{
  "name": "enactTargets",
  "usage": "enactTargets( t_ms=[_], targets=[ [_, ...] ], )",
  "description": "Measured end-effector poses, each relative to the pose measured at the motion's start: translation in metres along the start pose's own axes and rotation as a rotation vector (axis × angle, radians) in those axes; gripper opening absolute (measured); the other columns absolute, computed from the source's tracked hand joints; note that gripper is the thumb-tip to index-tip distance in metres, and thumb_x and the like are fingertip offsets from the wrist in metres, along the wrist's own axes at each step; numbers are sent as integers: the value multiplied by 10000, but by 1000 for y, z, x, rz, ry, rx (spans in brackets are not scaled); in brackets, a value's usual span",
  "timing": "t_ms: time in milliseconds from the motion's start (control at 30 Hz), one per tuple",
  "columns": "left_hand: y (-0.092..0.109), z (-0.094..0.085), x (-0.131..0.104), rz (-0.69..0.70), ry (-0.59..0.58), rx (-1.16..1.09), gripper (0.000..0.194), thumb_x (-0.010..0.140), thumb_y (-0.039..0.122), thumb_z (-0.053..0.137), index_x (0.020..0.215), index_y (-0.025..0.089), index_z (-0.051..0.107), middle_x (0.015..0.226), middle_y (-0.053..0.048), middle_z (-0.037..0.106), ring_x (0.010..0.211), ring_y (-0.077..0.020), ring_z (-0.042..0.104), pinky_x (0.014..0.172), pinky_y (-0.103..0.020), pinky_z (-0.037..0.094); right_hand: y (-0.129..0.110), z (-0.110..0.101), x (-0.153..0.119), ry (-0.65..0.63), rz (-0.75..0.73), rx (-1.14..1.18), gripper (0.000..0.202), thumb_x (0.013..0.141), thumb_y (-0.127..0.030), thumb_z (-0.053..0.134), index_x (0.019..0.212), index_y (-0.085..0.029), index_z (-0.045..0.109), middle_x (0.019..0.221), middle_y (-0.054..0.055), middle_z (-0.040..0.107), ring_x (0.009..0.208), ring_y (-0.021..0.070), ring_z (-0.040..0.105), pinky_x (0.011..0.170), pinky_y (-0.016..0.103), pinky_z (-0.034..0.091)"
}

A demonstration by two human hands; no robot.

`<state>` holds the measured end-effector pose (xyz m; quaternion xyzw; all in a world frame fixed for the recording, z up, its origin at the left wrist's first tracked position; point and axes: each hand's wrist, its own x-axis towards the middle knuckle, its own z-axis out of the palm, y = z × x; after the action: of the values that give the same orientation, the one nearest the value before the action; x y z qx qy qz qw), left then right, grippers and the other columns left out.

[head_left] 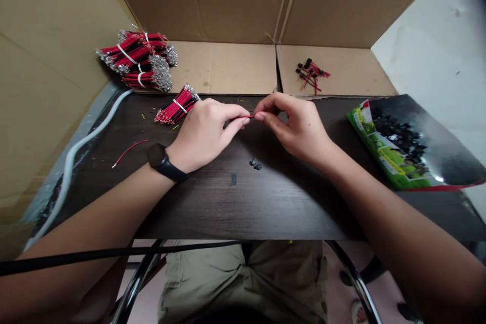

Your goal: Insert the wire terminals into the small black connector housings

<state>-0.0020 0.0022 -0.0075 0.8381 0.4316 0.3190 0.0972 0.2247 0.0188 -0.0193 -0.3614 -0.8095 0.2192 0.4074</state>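
Note:
Between my two hands, above the dark table [197, 212], a short red wire [251, 116] shows. My left hand [212, 124], with a black watch on its wrist, pinches one end of it. Thumb and fingertips of my right hand [290, 119] close on its other end; whatever else sits in that pinch is too small to make out. Below the hands lie two small black connector housings [255, 164]. A tied bundle of red and black wires [177, 105] rests just beyond my left hand, partly covered by it.
Several tied wire bundles [138, 58] are piled on cardboard at the back left. Wires with black connectors [313, 75] lie at the back right. An open bag [413, 147] of black parts stands right. A loose red wire [129, 152] and a white cable [72, 157] are left.

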Motion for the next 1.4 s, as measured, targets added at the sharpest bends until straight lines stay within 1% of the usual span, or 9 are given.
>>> enactTargets(
  t_ms=[67,200,333,400,533,667,833,1067,1400],
  targets=[
    [-1,1,-1,-28,-12,-17,184,1010,334,713,1043,239,867,941,-26,847,790,-214,765,804,-339,547,1,0,-1,26,1,6,20,980,-191,715,977,-188,735,883,10,745,800,154,645,738,284,464],
    [1,1,-1,-31,-55,-63,201,1014,338,706,1048,218,864,934,-32,847,766,-208,756,767,-329,529,4,-2,-1,10,3,24,14,967,-208,753,956,-202,750,877,9,754,801,157,656,773,303,498],
    [7,-2,4,-157,-46,-326,226,1034,307,669,944,186,837,872,-35,833,794,-199,773,770,-298,565,-2,0,0,46,206,414,321,831,-432,940,995,-215,771,914,25,771,847,171,705,797,306,575],
    [11,-3,6,-202,-57,-468,220,1030,301,680,939,169,830,880,-47,834,817,-198,784,770,-283,583,-5,6,-2,78,323,633,422,744,-465,1000,1009,-218,783,915,19,770,863,166,719,831,303,602],
    [14,-2,6,-225,-84,-541,211,1013,268,683,920,152,833,889,-57,835,824,-193,782,776,-279,597,-5,20,-6,115,403,882,326,758,-418,997,930,-229,794,913,-8,760,828,132,697,836,279,603],
    [12,-4,5,-207,-58,-415,184,963,301,735,880,189,855,871,-27,834,804,-203,773,756,-298,590,-6,20,-6,116,410,870,281,776,-406,985,868,-223,793,908,-1,771,815,131,689,806,273,598],
    [16,-12,7,-229,151,-379,148,919,307,763,873,191,843,893,-34,835,805,-198,765,756,-305,602,-15,13,-3,77,394,823,355,677,-402,1044,828,-194,798,832,-4,767,736,110,675,770,251,593],
    [19,-15,6,-201,73,-421,142,887,325,802,938,199,842,897,-44,827,778,-194,759,716,-310,613,-18,17,-7,1,436,759,444,625,-503,1048,868,-205,826,894,28,819,815,169,734,876,336,641],
    [16,-16,5,-176,33,-469,74,893,307,842,915,237,836,864,-25,819,748,-183,749,669,-306,578,-16,15,-8,-20,415,761,369,658,-418,1047,855,-192,832,843,25,824,785,149,735,778,276,605]
  ],
)
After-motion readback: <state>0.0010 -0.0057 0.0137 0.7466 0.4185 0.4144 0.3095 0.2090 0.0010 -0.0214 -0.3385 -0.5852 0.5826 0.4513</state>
